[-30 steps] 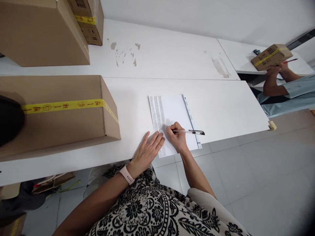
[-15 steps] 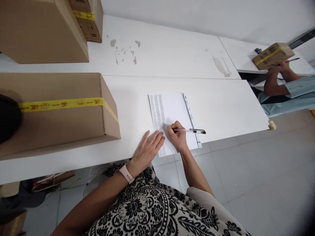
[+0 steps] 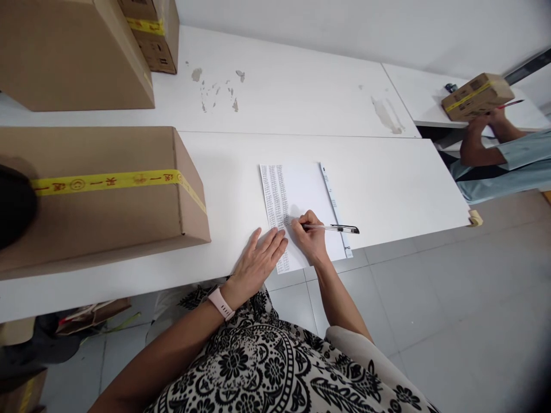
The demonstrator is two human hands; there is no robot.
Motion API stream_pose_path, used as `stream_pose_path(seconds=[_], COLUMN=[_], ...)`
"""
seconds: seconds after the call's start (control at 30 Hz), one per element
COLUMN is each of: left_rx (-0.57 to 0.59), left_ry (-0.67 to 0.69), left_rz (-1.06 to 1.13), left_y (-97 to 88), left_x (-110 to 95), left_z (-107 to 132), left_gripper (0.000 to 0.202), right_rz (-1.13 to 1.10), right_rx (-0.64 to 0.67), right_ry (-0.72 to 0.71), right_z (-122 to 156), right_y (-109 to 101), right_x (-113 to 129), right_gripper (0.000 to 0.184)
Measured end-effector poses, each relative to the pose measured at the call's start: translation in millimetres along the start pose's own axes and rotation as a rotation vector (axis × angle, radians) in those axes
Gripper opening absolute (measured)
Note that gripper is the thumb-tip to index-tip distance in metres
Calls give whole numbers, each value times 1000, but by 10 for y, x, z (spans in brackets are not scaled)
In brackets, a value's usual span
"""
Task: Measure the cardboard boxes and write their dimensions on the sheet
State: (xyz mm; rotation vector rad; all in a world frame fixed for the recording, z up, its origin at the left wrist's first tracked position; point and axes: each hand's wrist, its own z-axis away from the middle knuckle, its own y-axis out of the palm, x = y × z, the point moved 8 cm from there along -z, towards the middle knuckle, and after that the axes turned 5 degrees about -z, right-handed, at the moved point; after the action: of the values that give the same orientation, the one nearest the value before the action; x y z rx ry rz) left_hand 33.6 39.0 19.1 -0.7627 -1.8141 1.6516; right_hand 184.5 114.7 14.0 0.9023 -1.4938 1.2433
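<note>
A printed sheet of paper (image 3: pixel 301 195) with a column of small text lies on the white table (image 3: pixel 387 183), near its front edge. My right hand (image 3: pixel 310 238) is closed around a clear pen (image 3: pixel 333 229), its tip touching the printed column. My left hand (image 3: pixel 258 261) lies flat with fingers stretched out, pressing the sheet's lower left corner; a pink watch is on that wrist. A second sheet's edge (image 3: pixel 333 201) shows under the first at the right.
A large cardboard box (image 3: pixel 103 195) with yellow tape stands on the table at the left. Two more boxes (image 3: pixel 77 51) sit behind it. At the far right another person (image 3: pixel 495 155) holds a small taped box (image 3: pixel 476 94) over another table.
The view has drifted slightly. My hands and the pen stay almost in place on the sheet. The other person's small box has shifted a little upward.
</note>
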Motion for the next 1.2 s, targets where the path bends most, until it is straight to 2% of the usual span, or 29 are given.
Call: stream_pose_path(seconds=[0.93, 1.2], left_rx=[11, 12], left_ry=[4, 11], left_rz=[-9, -22], left_y=[-1, -25], left_x=[-4, -7], left_z=[-2, -1], left_gripper=[62, 64], right_rz=[-21, -23], right_rx=[-18, -59], right_ry=[3, -6], right_z=[0, 5], right_y=[-12, -49], right_x=[-17, -36], right_gripper=[31, 31])
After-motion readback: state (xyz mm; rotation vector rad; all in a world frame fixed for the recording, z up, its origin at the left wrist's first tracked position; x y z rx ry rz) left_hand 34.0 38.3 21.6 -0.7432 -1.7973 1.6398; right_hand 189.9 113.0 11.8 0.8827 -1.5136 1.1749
